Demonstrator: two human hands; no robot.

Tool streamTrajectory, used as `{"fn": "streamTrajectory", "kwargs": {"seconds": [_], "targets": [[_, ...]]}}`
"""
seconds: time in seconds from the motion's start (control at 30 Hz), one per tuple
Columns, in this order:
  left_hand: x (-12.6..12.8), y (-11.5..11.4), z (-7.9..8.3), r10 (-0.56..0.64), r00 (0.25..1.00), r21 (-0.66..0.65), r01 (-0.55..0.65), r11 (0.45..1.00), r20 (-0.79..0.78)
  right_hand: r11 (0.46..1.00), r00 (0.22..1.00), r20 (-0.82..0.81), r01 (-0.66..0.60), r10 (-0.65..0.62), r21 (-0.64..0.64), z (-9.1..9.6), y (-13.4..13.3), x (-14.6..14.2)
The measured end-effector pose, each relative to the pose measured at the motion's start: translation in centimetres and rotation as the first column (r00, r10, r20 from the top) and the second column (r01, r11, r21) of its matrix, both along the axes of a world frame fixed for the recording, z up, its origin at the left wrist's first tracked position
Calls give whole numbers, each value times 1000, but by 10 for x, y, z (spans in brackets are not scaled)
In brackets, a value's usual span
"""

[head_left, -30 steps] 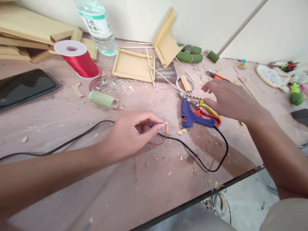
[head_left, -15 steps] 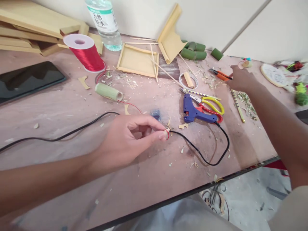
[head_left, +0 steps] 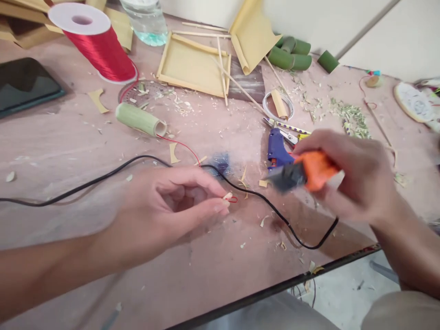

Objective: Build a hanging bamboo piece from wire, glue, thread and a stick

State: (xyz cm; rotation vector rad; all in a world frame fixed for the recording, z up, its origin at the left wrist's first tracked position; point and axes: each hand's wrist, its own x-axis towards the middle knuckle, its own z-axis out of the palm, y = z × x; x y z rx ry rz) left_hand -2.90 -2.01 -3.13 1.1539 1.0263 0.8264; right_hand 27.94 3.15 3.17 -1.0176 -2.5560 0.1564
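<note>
Head view: two hands work over one table (head_left: 213, 275). Left hand (head_left: 151, 217) pinches one chip (head_left: 227, 197) between thumb and forefinger, above the near part of the table; a small loop of red thread (head_left: 235, 200) stands out at its tip. Right hand (head_left: 364, 174) is closed around one orange cutter (head_left: 318, 169), blurred, its dark nose pointing left towards the chip and well apart from it.

One clear bottle (head_left: 146, 20), its top out of frame, has water in it. One pale tube (head_left: 137, 120) lies on its side, a red strand running from its open end to behind the left hand; whether it joins the loop cannot be told. One shallow frame (head_left: 192, 66) has two sticks (head_left: 222, 68) crossing its right side. One tape ring (head_left: 292, 110) bears one wood strip (head_left: 279, 104).

Around these are one spool (head_left: 103, 50), one phone (head_left: 27, 87), one curled sheet (head_left: 252, 41), several heaped green bamboo pieces (head_left: 285, 58) and one lone piece (head_left: 327, 61) to their right. One blue glue gun (head_left: 277, 149) lies partly hidden behind the cutter and right hand. One black cable (head_left: 311, 248) crosses the table, passing behind the left hand and between the two hands. Shavings (head_left: 354, 117) are scattered about, uncounted.
</note>
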Motion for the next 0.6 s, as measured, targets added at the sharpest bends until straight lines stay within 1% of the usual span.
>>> {"fn": "streamTrajectory", "kwargs": {"seconds": [0.07,0.13,0.23,0.4,0.6], "targets": [[0,0,2,-17,1000,14,16,1000,17,994,993,50,-109,109,7,-3,-19,-19],[0,-1,3,-40,999,27,40,999,16,989,987,72,-147,145,33,-7,-26,-27],[-3,-1,3,-72,997,61,71,996,13,989,988,77,-139,135,43,-14,-26,-28],[-6,2,5,-92,996,89,91,992,1,991,989,64,-134,133,11,-25,-24,-23],[-5,2,7,-93,996,109,93,990,2,990,988,56,-142,143,-11,-29,-24,-23]]}}
